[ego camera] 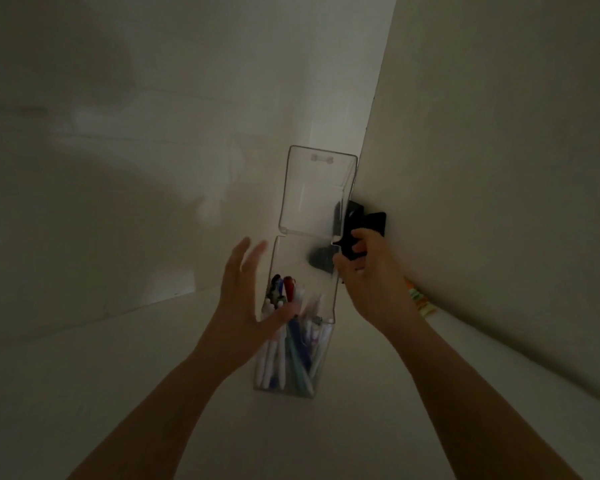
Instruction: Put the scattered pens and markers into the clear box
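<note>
Two bare forearms enter from the bottom edge, dim light, white surface (153, 358) below. Clear box (293, 382) lies on that surface between the arms, long axis running away from the camera. Pens and markers (291, 348) are packed inside it: white barrels, a blue one, a teal one, red and dark caps at the far end of the bundle. No loose pens visible anywhere on the surface.

Left hand (248, 303) sits at the box's left wall, fingers spread and empty, thumb across the pens; motion blur, so contact with the wall is uncertain. Right hand (367, 271) is at the box's far right corner, fingers curled around a dark object (355, 237); identity unclear, not obviously a pen.

Hinged lid (317, 192) stands open beyond the box, leaning near the right-hand wall (499, 168). Small orange and green items (419, 299) lie against that wall, too small to identify.

Judgement: collecting appears essentially done; remaining work is probably closing the lid, unless the dark object belongs inside.
</note>
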`<action>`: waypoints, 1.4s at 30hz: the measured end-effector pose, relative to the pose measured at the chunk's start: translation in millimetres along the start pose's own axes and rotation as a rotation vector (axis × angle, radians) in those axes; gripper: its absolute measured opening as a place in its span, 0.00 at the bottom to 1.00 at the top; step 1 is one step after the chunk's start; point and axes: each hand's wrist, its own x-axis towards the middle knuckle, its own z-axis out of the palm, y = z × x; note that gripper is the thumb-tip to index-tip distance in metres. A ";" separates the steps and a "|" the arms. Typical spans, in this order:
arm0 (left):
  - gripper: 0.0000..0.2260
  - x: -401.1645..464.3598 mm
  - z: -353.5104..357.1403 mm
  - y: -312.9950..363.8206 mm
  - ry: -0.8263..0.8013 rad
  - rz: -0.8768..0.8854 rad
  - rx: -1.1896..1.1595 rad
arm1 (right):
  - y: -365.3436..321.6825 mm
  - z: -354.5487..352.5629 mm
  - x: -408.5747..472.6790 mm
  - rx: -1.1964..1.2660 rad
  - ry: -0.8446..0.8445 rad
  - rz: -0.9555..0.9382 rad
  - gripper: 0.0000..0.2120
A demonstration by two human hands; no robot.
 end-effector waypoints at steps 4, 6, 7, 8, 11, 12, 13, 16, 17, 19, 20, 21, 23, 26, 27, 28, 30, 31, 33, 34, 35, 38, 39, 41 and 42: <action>0.51 -11.0 12.4 -16.5 -0.276 -0.216 -0.322 | 9.6 17.9 5.5 0.312 -0.294 0.295 0.23; 0.49 -15.5 16.5 -20.1 -0.261 -0.229 -0.356 | 15.7 19.9 6.6 0.434 -0.382 0.300 0.22; 0.47 -16.8 16.1 -21.0 -0.241 -0.232 -0.346 | 19.2 17.9 10.2 0.530 -0.449 0.316 0.22; 0.46 -17.8 15.3 -21.0 -0.220 -0.235 -0.332 | 20.3 14.6 15.4 0.626 -0.507 0.340 0.21; 0.45 -19.7 10.7 -19.5 -0.220 -0.252 -0.338 | 11.8 6.0 41.9 0.722 -0.424 0.444 0.21; 0.45 -20.0 9.4 -17.5 -0.231 -0.267 -0.344 | 4.1 4.8 52.5 0.718 -0.359 0.465 0.24; 0.45 -20.2 9.2 -16.2 -0.237 -0.280 -0.350 | -5.5 3.6 62.3 0.723 -0.316 0.471 0.27; 0.40 -21.9 10.8 -13.3 -0.248 -0.293 -0.353 | -37.6 -1.1 84.0 0.762 -0.313 0.403 0.31; 0.40 -22.1 11.9 -12.9 -0.249 -0.297 -0.361 | -44.9 -1.3 88.9 0.758 -0.324 0.373 0.31; 0.40 -22.3 13.9 -10.2 -0.244 -0.312 -0.358 | -54.3 -0.7 88.9 0.687 -0.299 0.327 0.29; 0.40 -22.3 14.1 -8.9 -0.242 -0.313 -0.349 | -54.3 -1.4 84.4 0.645 -0.272 0.287 0.27; 0.40 -21.9 14.2 -9.3 -0.245 -0.314 -0.336 | -52.9 -3.1 78.2 0.628 -0.253 0.224 0.24; 0.39 -21.7 12.4 -9.2 -0.253 -0.304 -0.326 | -44.4 -9.4 61.1 0.619 -0.257 0.066 0.16; 0.38 -22.9 11.6 -11.0 -0.268 -0.292 -0.319 | -23.2 -26.2 28.6 0.529 -0.297 -0.066 0.12; 0.38 -23.3 12.9 -12.8 -0.258 -0.295 -0.308 | -16.4 -29.6 20.0 0.551 -0.334 -0.104 0.16; 0.38 -23.3 14.1 -13.2 -0.252 -0.298 -0.296 | -9.8 -31.0 11.2 0.561 -0.385 -0.152 0.22; 0.38 -23.5 16.8 -15.0 -0.246 -0.305 -0.282 | 0.8 -28.6 -6.5 0.444 -0.442 -0.212 0.34; 0.38 -23.2 18.5 -16.8 -0.240 -0.301 -0.275 | 5.7 -25.8 -15.0 0.353 -0.435 -0.230 0.38; 0.39 -23.3 20.9 -20.2 -0.222 -0.294 -0.263 | 13.4 -18.7 -30.1 0.208 -0.369 -0.272 0.41; 0.39 -23.7 20.9 -21.1 -0.221 -0.295 -0.268 | 15.9 -14.6 -36.7 0.149 -0.331 -0.293 0.42; 0.39 -23.4 21.6 -22.5 -0.214 -0.290 -0.280 | 16.9 -10.8 -42.0 0.096 -0.301 -0.314 0.42; 0.39 -23.8 21.4 -21.4 -0.235 -0.293 -0.285 | 18.1 0.1 -48.8 0.031 -0.231 -0.315 0.40; 0.39 -24.1 21.9 -20.1 -0.238 -0.287 -0.285 | 17.6 4.0 -49.9 0.043 -0.212 -0.313 0.40; 0.38 -24.1 19.2 -17.7 -0.232 -0.284 -0.296 | 16.1 5.0 -50.8 0.063 -0.219 -0.308 0.40; 0.39 -24.3 14.5 -14.0 -0.227 -0.275 -0.284 | 13.4 1.0 -51.1 0.048 -0.242 -0.289 0.40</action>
